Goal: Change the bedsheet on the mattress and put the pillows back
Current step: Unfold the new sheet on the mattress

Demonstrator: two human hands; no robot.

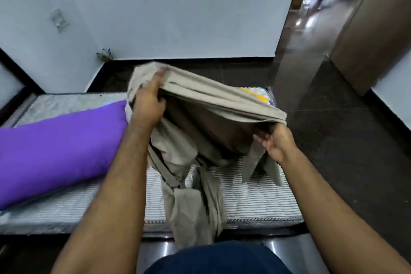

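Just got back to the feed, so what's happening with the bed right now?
A person holds a bunched beige sheet up over the mattress, the left hand gripping its far edge and the right hand its near edge. It isn't spread yet; part hangs over the near side. A purple pillow lies on the mattress's left part.

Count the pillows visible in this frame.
1. A purple pillow lies on the left part of the mattress, beside the left hand. The beige sheet, held up by both hands, hides part of the mattress, so another pillow could be behind it.
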